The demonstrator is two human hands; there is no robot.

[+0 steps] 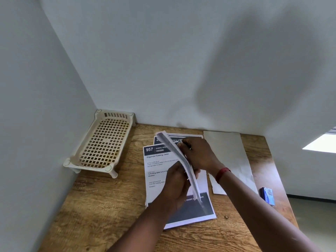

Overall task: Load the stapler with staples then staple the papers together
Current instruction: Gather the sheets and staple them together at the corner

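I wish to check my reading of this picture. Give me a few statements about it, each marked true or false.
1. The left hand and right hand hold a sheaf off the table. True.
2. The basket stands at the table's right edge. False: it stands in the back left corner.
3. A blue box lies near the table's right edge. True.
4. The sheet marked 957 lies in the basket. False: it lies on the table.

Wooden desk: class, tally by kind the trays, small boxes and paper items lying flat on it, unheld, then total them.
Cream lattice tray: 1
Blue staple box: 1
Printed documents: 2, the 957 document and the document behind it
Plain white sheet: 1
Total: 5
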